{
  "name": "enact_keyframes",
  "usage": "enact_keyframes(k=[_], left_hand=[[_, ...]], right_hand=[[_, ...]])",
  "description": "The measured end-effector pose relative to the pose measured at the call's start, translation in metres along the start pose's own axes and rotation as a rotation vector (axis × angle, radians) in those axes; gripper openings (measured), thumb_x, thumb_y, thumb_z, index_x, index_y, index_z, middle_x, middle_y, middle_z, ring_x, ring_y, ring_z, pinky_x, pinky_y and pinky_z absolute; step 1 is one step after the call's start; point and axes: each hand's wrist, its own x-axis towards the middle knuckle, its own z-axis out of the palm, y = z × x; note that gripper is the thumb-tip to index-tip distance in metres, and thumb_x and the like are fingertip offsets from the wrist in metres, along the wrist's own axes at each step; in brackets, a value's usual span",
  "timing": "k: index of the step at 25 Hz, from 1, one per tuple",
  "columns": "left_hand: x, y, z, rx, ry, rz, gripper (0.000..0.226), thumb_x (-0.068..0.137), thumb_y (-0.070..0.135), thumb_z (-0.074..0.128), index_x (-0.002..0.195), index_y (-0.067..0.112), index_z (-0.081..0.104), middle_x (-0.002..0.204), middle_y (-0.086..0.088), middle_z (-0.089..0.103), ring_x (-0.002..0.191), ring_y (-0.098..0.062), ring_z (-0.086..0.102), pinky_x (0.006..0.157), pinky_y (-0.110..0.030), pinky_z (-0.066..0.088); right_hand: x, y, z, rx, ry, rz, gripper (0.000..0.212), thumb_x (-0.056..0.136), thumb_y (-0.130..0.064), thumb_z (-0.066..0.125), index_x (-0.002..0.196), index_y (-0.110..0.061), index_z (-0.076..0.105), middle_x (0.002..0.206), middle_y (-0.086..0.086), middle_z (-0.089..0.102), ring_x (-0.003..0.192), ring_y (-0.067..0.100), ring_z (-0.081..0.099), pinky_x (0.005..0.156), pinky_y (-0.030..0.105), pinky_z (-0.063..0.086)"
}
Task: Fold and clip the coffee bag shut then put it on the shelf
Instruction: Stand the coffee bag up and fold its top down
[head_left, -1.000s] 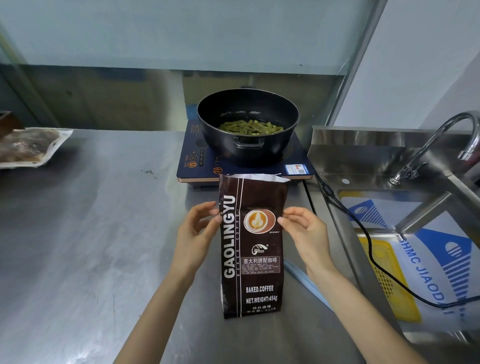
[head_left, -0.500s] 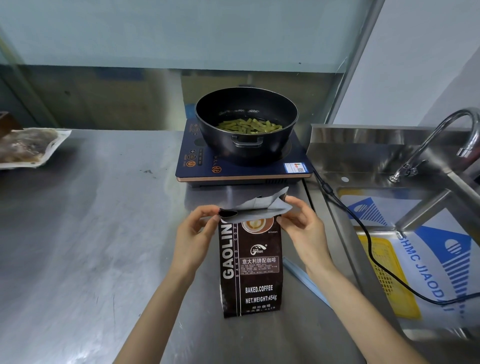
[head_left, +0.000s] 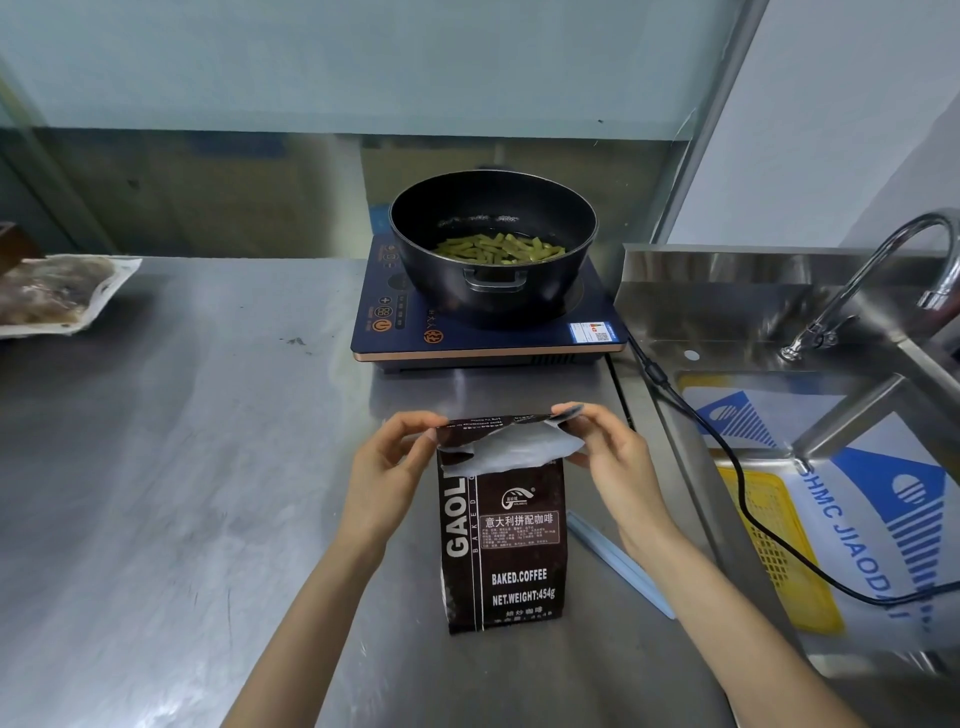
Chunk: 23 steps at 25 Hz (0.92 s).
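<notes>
A dark brown coffee bag (head_left: 504, 545) stands upright on the steel counter (head_left: 182, 467) in front of me. Its top is folded forward and down, so the silvery inner lining faces me over the upper label. My left hand (head_left: 387, 467) pinches the fold's left corner. My right hand (head_left: 605, 452) pinches the right corner. A long pale blue clip (head_left: 621, 564) lies flat on the counter just right of the bag, under my right forearm. No shelf is in view.
A black pot of green vegetables (head_left: 493, 244) sits on a dark induction cooker (head_left: 483, 332) behind the bag. Its black cable (head_left: 727, 467) runs right into the sink (head_left: 831, 467) with a tap (head_left: 883, 280). A sealed food packet (head_left: 52, 293) lies far left.
The bag's top stood straight up a second ago. Both hands have bent it forward and down, and the fold now lies lower over the bag's front.
</notes>
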Motion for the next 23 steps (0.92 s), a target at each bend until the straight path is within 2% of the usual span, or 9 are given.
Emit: enact_keyframes(k=[2, 5, 8, 11, 14, 18, 20, 23], left_hand=[[-0.001, 0.001, 0.0, 0.009, -0.006, -0.011, 0.021, 0.088, 0.016, 0.048, 0.082, 0.028, 0.063, 0.092, 0.01, 0.065, 0.083, -0.002, 0.058, 0.068, -0.008, 0.047], [-0.003, 0.004, -0.001, 0.003, -0.008, -0.034, 0.021, 0.09, 0.025, 0.045, 0.084, 0.029, 0.065, 0.093, 0.013, 0.066, 0.086, 0.002, 0.059, 0.07, -0.009, 0.05], [-0.004, 0.006, -0.001, 0.015, -0.011, -0.049, 0.019, 0.088, 0.03, 0.046, 0.086, 0.029, 0.064, 0.094, 0.011, 0.066, 0.09, -0.001, 0.059, 0.074, -0.017, 0.05], [-0.004, 0.006, -0.003, 0.007, -0.027, -0.06, 0.017, 0.086, 0.031, 0.05, 0.089, 0.027, 0.065, 0.097, 0.005, 0.068, 0.091, -0.005, 0.06, 0.078, -0.02, 0.049], [-0.004, 0.004, -0.006, -0.01, -0.063, -0.061, 0.013, 0.084, 0.026, 0.054, 0.091, 0.026, 0.065, 0.094, 0.006, 0.068, 0.083, 0.003, 0.061, 0.074, -0.012, 0.05], [-0.003, 0.003, -0.007, -0.04, -0.094, -0.061, 0.015, 0.083, 0.016, 0.056, 0.089, 0.029, 0.064, 0.093, 0.009, 0.067, 0.078, 0.006, 0.062, 0.069, -0.005, 0.047], [-0.003, 0.002, -0.007, -0.048, -0.095, -0.064, 0.017, 0.084, 0.015, 0.056, 0.092, 0.03, 0.062, 0.097, 0.006, 0.067, 0.084, -0.001, 0.063, 0.067, -0.005, 0.047], [-0.003, 0.0, -0.005, -0.046, -0.1, -0.065, 0.022, 0.084, 0.013, 0.056, 0.102, 0.026, 0.059, 0.102, 0.003, 0.064, 0.093, -0.007, 0.062, 0.066, -0.006, 0.047]], right_hand=[[0.001, -0.001, -0.002, -0.002, 0.023, 0.061, 0.028, 0.092, -0.024, 0.039, 0.08, -0.03, 0.063, 0.084, -0.016, 0.066, 0.081, -0.002, 0.062, 0.071, 0.016, 0.051], [0.001, -0.004, -0.003, -0.001, 0.02, 0.1, 0.032, 0.089, -0.042, 0.036, 0.077, -0.031, 0.063, 0.073, -0.015, 0.07, 0.072, -0.009, 0.062, 0.065, 0.012, 0.052], [0.0, -0.007, -0.005, -0.019, -0.025, 0.09, 0.032, 0.088, -0.043, 0.039, 0.072, -0.034, 0.065, 0.072, -0.027, 0.07, 0.075, -0.01, 0.062, 0.066, 0.008, 0.051], [0.0, -0.006, -0.008, -0.034, -0.078, 0.094, 0.029, 0.088, -0.043, 0.04, 0.081, -0.034, 0.067, 0.081, -0.017, 0.072, 0.084, -0.002, 0.064, 0.074, 0.017, 0.051], [-0.001, -0.006, -0.009, -0.015, -0.057, 0.101, 0.033, 0.085, -0.048, 0.04, 0.083, -0.029, 0.067, 0.087, -0.009, 0.071, 0.086, 0.002, 0.064, 0.082, 0.023, 0.048], [-0.003, -0.004, -0.01, -0.034, -0.081, 0.096, 0.022, 0.087, -0.038, 0.044, 0.09, -0.031, 0.065, 0.103, -0.004, 0.066, 0.103, 0.013, 0.059, 0.091, 0.029, 0.044], [-0.004, -0.004, -0.012, 0.005, -0.116, 0.096, 0.017, 0.087, -0.027, 0.048, 0.093, -0.031, 0.064, 0.104, -0.004, 0.065, 0.102, 0.012, 0.058, 0.085, 0.022, 0.045], [-0.005, -0.003, -0.014, 0.019, -0.15, 0.086, 0.025, 0.085, -0.012, 0.052, 0.097, -0.033, 0.061, 0.103, -0.008, 0.063, 0.094, -0.002, 0.06, 0.076, 0.01, 0.049]])
